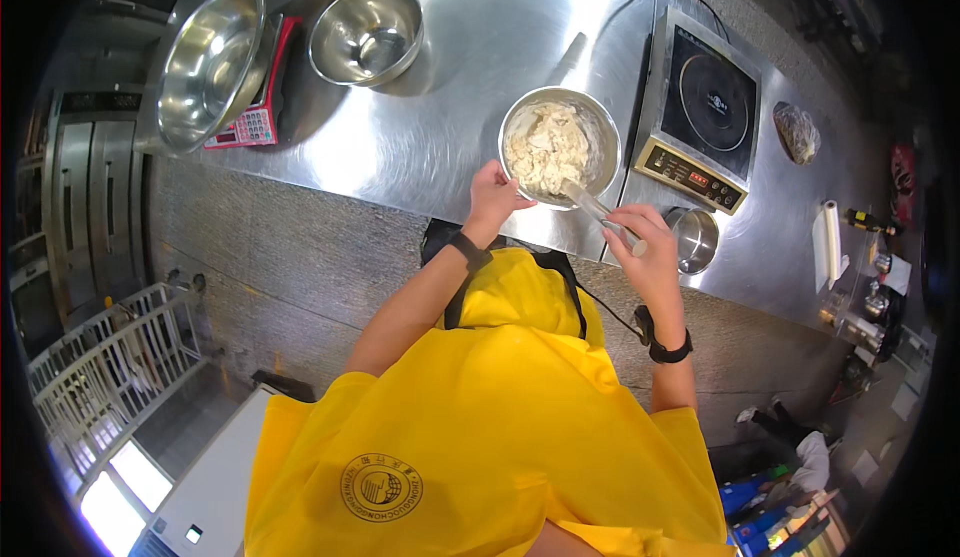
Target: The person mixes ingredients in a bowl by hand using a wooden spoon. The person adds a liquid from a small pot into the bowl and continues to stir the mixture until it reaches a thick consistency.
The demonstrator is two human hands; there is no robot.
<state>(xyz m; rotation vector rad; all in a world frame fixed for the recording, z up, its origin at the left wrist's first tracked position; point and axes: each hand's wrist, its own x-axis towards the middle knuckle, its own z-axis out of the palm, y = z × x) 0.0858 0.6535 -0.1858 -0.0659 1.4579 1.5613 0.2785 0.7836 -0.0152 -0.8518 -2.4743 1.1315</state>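
Observation:
A steel mixing bowl (612,147) near the table's front edge holds a lumpy, pale, floury dough (548,147). My left hand (492,200) grips the bowl's rim at its near left side, thumb and fingers closed on it. Between the fingers of my right hand (645,237) is a pale, stick-like stirring tool (592,205), perhaps a spatula. It slants over the bowl's near right rim. Its lower end reaches into the dough, so the shape of that end is hidden.
Right of the bowl stands an induction cooker (705,107), with a small steel pot (692,240) before it. At the left are an empty steel bowl (368,37), a large steel basin (212,67) and a red scale (262,122). A plastic-wrapped bundle (796,133) lies far right.

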